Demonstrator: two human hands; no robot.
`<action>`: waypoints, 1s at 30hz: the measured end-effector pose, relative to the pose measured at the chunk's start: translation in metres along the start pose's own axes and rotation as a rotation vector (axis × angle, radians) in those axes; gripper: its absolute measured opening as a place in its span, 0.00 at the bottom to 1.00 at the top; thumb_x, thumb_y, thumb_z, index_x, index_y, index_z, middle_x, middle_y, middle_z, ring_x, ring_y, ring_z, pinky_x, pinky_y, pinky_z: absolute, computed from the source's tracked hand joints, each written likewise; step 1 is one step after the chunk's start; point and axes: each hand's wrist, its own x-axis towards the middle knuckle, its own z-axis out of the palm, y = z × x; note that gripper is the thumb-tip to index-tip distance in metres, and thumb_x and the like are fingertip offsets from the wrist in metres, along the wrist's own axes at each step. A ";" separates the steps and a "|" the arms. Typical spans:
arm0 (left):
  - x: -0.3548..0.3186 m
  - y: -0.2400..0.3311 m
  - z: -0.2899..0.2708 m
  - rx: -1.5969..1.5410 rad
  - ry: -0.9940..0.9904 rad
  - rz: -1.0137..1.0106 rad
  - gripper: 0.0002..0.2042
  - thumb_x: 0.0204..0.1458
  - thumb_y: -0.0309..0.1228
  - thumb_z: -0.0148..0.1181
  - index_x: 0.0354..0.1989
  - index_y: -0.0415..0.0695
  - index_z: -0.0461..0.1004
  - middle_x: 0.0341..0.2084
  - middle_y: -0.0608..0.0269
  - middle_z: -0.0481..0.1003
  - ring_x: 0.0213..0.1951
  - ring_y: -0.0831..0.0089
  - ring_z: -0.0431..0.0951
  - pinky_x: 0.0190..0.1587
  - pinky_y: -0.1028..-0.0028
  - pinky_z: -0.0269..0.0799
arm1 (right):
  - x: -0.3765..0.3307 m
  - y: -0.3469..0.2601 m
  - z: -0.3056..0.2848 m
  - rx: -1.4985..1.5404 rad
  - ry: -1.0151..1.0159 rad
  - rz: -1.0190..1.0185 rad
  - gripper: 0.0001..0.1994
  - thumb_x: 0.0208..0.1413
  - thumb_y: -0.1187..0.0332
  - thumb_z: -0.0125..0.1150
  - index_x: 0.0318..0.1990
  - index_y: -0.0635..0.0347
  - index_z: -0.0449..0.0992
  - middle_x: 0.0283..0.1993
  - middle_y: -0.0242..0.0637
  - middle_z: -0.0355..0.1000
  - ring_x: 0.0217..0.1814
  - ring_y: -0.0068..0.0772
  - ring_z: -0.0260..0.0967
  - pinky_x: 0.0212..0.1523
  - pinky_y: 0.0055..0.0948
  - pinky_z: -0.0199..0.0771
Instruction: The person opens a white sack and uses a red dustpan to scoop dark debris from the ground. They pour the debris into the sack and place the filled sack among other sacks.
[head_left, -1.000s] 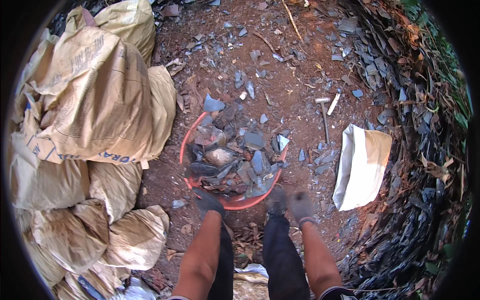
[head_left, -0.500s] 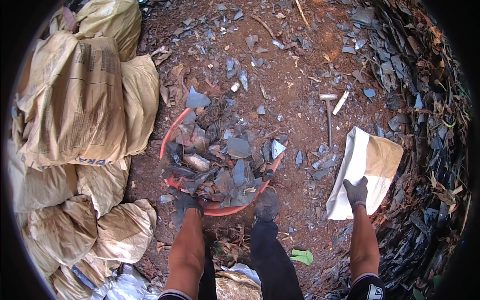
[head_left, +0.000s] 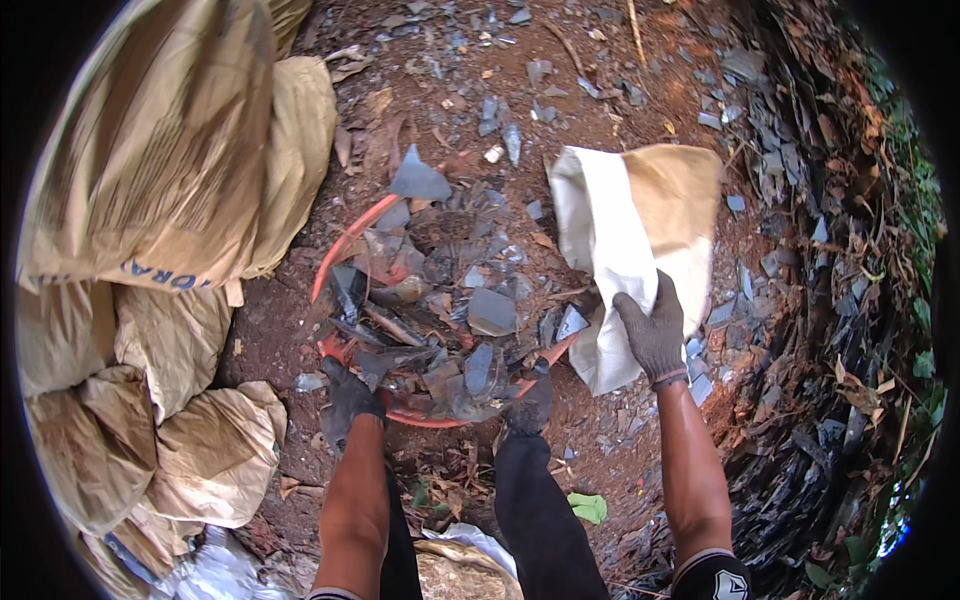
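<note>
In a dark work glove, my left hand (head_left: 352, 392) is closed at the near-left rim of a red basin (head_left: 350, 238). The basin is heaped with dark stone shards, and a pointed grey slab (head_left: 420, 177) leans out over its far rim. My gloved right hand (head_left: 655, 332) grips a white and tan sack (head_left: 672, 190) by its near part. The sack is held flat over the ground just right of the basin, its lower left corner close to the rim. My fingertips behind the sack are hidden.
Stuffed tan sacks (head_left: 150, 150) are stacked along the left. A bank of broken slate and dry leaves (head_left: 800, 440) rises on the right. My shoe (head_left: 530, 405) stands against the basin's near-right rim. Loose shards and a green leaf (head_left: 588, 507) lie on the reddish soil.
My right hand has carried the sack left and away from me, toward the basin; the hammer is now out of sight. My left hand stays at the rim.
</note>
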 end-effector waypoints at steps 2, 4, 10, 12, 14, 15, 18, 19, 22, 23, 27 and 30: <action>0.014 -0.008 -0.006 -0.203 -0.017 0.035 0.48 0.59 0.72 0.44 0.61 0.31 0.75 0.55 0.40 0.78 0.53 0.47 0.78 0.58 0.57 0.69 | 0.009 -0.022 0.021 0.053 -0.077 -0.052 0.27 0.53 0.65 0.72 0.59 0.69 0.73 0.51 0.48 0.79 0.54 0.37 0.77 0.57 0.35 0.75; 0.014 -0.009 -0.011 -0.288 -0.043 0.033 0.46 0.59 0.70 0.48 0.60 0.30 0.75 0.54 0.40 0.79 0.53 0.49 0.78 0.57 0.57 0.68 | 0.020 -0.035 0.039 0.024 -0.148 -0.100 0.27 0.52 0.66 0.72 0.58 0.69 0.73 0.52 0.47 0.79 0.54 0.36 0.77 0.58 0.34 0.75; 0.035 -0.011 -0.034 -0.378 -0.036 0.098 0.44 0.58 0.68 0.54 0.53 0.27 0.78 0.48 0.40 0.80 0.47 0.53 0.78 0.53 0.57 0.69 | 0.071 -0.130 0.104 -0.585 -0.262 -0.236 0.54 0.41 0.39 0.74 0.67 0.75 0.64 0.61 0.66 0.71 0.64 0.61 0.72 0.64 0.47 0.71; 0.036 -0.011 -0.036 -0.383 -0.055 0.120 0.42 0.58 0.66 0.55 0.52 0.28 0.79 0.44 0.41 0.81 0.43 0.55 0.79 0.50 0.57 0.70 | 0.077 -0.165 0.133 -0.687 -0.320 -0.213 0.53 0.41 0.41 0.75 0.67 0.74 0.63 0.63 0.66 0.70 0.64 0.61 0.71 0.63 0.47 0.72; 0.046 -0.015 -0.040 -0.409 -0.174 0.038 0.41 0.59 0.65 0.56 0.50 0.28 0.80 0.40 0.43 0.82 0.40 0.56 0.79 0.47 0.57 0.71 | 0.082 -0.175 0.165 -0.865 -0.348 -0.132 0.48 0.44 0.46 0.74 0.66 0.75 0.64 0.61 0.66 0.71 0.64 0.60 0.72 0.62 0.47 0.73; 0.049 -0.016 -0.041 -0.423 -0.240 -0.001 0.40 0.59 0.65 0.57 0.49 0.28 0.80 0.39 0.44 0.83 0.39 0.57 0.80 0.45 0.57 0.71 | 0.084 -0.180 0.173 -0.957 -0.354 -0.088 0.46 0.45 0.48 0.73 0.65 0.75 0.65 0.60 0.66 0.72 0.64 0.59 0.72 0.61 0.46 0.74; 0.083 -0.043 -0.037 -0.437 -0.146 0.084 0.38 0.59 0.63 0.58 0.46 0.29 0.80 0.34 0.45 0.83 0.36 0.57 0.80 0.43 0.56 0.72 | 0.084 -0.209 0.189 -0.807 -0.396 -0.116 0.38 0.47 0.57 0.71 0.63 0.74 0.67 0.56 0.65 0.75 0.63 0.56 0.74 0.59 0.45 0.75; 0.088 -0.050 -0.039 -0.427 -0.132 0.091 0.37 0.59 0.62 0.59 0.45 0.28 0.80 0.34 0.43 0.82 0.38 0.57 0.80 0.43 0.57 0.72 | 0.075 -0.210 0.191 -0.703 -0.363 -0.201 0.33 0.45 0.65 0.67 0.61 0.70 0.70 0.53 0.60 0.77 0.61 0.52 0.75 0.60 0.42 0.75; 0.077 -0.041 -0.048 -0.324 -0.004 0.127 0.35 0.58 0.60 0.61 0.40 0.29 0.81 0.30 0.43 0.81 0.36 0.59 0.80 0.41 0.57 0.72 | 0.053 -0.203 0.188 -0.386 -0.444 -0.444 0.33 0.43 0.69 0.66 0.62 0.64 0.71 0.54 0.55 0.78 0.60 0.52 0.75 0.62 0.39 0.73; 0.064 -0.029 -0.052 -0.327 -0.024 0.115 0.35 0.58 0.60 0.61 0.37 0.29 0.81 0.28 0.44 0.81 0.34 0.59 0.80 0.40 0.56 0.71 | 0.047 -0.207 0.184 -0.340 -0.497 -0.484 0.33 0.43 0.72 0.63 0.63 0.59 0.72 0.55 0.51 0.78 0.61 0.51 0.75 0.64 0.39 0.71; 0.053 -0.019 -0.057 -0.427 -0.029 0.104 0.34 0.57 0.59 0.63 0.27 0.29 0.78 0.21 0.48 0.78 0.26 0.60 0.77 0.33 0.53 0.68 | 0.035 -0.222 0.188 -0.443 -0.712 -0.543 0.34 0.44 0.70 0.62 0.64 0.58 0.70 0.54 0.56 0.77 0.59 0.57 0.74 0.62 0.39 0.72; 0.078 -0.049 -0.047 -0.460 0.021 0.128 0.35 0.57 0.60 0.63 0.24 0.30 0.77 0.18 0.47 0.76 0.24 0.59 0.75 0.31 0.51 0.66 | 0.033 -0.221 0.182 -0.454 -0.891 -0.432 0.35 0.43 0.68 0.65 0.65 0.61 0.68 0.57 0.57 0.75 0.63 0.56 0.72 0.64 0.39 0.70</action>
